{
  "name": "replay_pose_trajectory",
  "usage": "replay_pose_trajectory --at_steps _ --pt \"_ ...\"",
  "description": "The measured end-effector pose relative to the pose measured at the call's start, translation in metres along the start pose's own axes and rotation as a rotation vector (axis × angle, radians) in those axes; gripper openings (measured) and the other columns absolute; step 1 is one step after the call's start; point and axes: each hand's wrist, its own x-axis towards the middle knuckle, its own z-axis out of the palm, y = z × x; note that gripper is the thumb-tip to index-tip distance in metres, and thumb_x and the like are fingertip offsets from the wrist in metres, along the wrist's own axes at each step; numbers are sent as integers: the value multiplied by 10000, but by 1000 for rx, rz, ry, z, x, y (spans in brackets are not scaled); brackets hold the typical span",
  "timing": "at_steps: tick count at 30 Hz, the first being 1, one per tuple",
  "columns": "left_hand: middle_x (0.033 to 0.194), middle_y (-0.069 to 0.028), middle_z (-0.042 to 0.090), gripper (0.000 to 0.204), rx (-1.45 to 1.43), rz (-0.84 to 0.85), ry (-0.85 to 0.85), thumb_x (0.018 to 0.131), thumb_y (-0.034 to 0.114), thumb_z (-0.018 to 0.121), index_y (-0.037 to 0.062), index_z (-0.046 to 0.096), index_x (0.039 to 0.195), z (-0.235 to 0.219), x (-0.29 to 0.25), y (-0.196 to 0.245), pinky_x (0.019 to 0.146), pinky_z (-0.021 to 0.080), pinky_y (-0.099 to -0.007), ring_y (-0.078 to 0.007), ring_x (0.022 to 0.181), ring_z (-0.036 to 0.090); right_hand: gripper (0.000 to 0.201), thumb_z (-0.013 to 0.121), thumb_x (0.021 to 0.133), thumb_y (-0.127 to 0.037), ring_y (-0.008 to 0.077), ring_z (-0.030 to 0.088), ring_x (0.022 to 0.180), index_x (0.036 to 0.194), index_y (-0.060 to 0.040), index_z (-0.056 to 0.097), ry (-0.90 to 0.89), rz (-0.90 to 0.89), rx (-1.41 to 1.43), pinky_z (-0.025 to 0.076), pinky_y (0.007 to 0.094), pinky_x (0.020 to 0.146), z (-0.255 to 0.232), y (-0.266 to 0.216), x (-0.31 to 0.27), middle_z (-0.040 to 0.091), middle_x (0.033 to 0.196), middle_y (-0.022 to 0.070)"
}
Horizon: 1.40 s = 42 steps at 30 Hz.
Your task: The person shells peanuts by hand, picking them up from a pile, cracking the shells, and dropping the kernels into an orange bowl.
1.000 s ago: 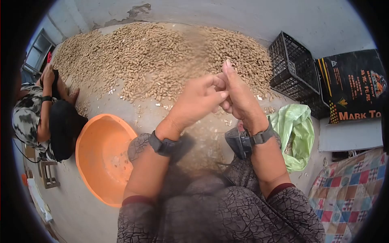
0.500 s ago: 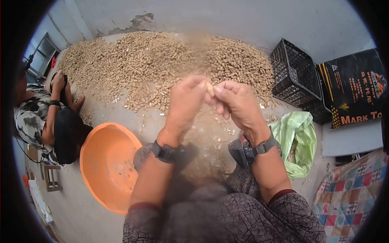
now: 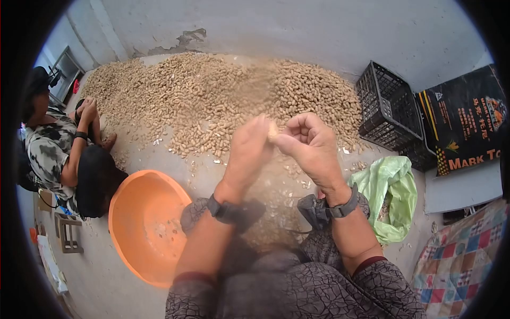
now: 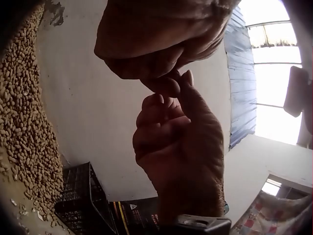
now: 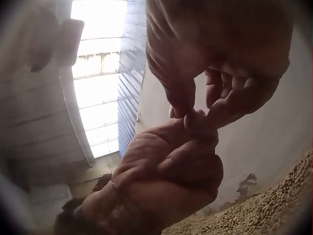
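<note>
In front of the chest, both hands meet at a single unshelled peanut (image 3: 273, 129). My left hand (image 3: 245, 154), a little blurred, pinches it from the left with its fingertips. From the other side my right hand (image 3: 312, 151) grips it between thumb and index finger, the other fingers curled. In the left wrist view the right hand (image 4: 181, 147) rises from below to meet the left hand (image 4: 161, 36) overhead. The right wrist view has the left hand (image 5: 166, 181) low and the right hand (image 5: 225, 54) above; the peanut is mostly hidden by fingers there.
A wide heap of peanuts (image 3: 212, 101) lies along the wall. An orange basin (image 3: 133, 234) with a few kernels stands left, a green plastic bag (image 3: 398, 186) right. Behind the bag are a black crate (image 3: 390, 106) and a printed black sack (image 3: 462, 122). Another person (image 3: 64, 143) sits at the left.
The hands, earlier clasped close with no peanut showing, now hold one between their fingertips. The right hand has turned, its fingers more raised. The head view has tilted up slightly.
</note>
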Motion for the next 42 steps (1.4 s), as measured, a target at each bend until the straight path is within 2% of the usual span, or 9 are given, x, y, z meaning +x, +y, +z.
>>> replay_pose_trajectory --at_steps 3,5,9,11,18,20,29,36,42 --pt "665 31 488 261 54 38 -22 986 220 413 64 513 801 5 -3 4 411 247 -185 -16 457 314 222 731 768 -122 91 561 715 886 6 595 -19 66 108 457 233 590 0 -2 2 611 803 37" --pt "773 8 549 212 -66 -50 -65 945 153 479 17 573 811 5 -2 4 623 430 -219 -61 716 498 216 721 781 -136 89 554 719 888 7 601 -63 115 165 456 232 599 2 -4 1 604 796 29" --pt "821 -2 577 199 -69 -93 -58 937 155 499 -9 600 885 8 -3 3 658 444 -220 -66 759 519 216 685 822 -182 83 533 729 897 13 629 -186 171 122 450 229 626 -7 6 5 595 798 22" --pt "802 18 555 260 -17 -118 -93 961 167 475 -47 561 1080 13 -5 11 607 401 -185 -24 663 467 216 673 832 -189 83 532 726 885 17 635 -198 136 183 447 228 630 -4 7 6 595 797 19" --pt "868 -3 590 284 -74 -125 -138 942 141 489 -69 574 1114 14 -10 23 755 470 -219 -34 722 518 236 659 840 -199 87 544 739 891 31 645 -274 248 387 456 230 653 -5 -8 7 608 823 28" --pt "876 -10 601 278 108 -77 -228 929 102 476 -73 580 1119 13 -10 31 800 479 -240 -49 773 546 244 658 840 -200 95 555 750 904 35 644 -265 275 406 462 233 662 -6 0 8 615 832 37" --pt "1033 -38 621 325 199 -49 -276 853 -11 474 -44 569 1163 9 -14 35 829 474 -244 -102 914 585 250 654 835 -216 98 556 727 888 29 639 -224 249 429 448 227 650 -3 2 7 622 820 48" --pt "1024 -46 613 310 130 -56 -254 843 23 525 -49 561 1143 9 -10 25 834 450 -262 -104 927 561 213 643 835 -218 28 434 610 849 -5 637 -288 334 490 302 172 510 -7 1 14 585 745 -2" --pt "972 -40 628 300 154 18 -274 853 58 566 -60 578 1128 13 -14 31 731 435 -208 -64 853 547 203 628 837 -179 33 437 608 896 15 643 -241 277 468 311 181 512 -3 3 10 581 738 -5"
